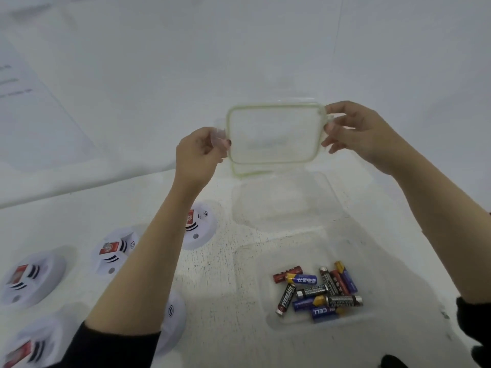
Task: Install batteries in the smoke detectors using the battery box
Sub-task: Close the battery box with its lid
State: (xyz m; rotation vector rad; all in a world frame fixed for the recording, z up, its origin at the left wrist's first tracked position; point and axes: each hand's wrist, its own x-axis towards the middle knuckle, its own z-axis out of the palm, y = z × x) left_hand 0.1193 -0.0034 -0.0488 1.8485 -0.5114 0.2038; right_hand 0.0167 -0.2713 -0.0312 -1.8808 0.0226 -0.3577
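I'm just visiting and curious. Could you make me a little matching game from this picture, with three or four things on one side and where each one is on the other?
Things
1. lid
2. batteries
3. smoke detectors
4. battery box

Places
A. lying on the table, at the left
B. open on the table, right of the smoke detectors
C. held up between the left hand and the right hand
D. loose inside the battery box

Pairs: 1-C, 2-D, 3-A, 4-B

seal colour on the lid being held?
Pale yellow-green seal round the clear lid, seen in the head view.
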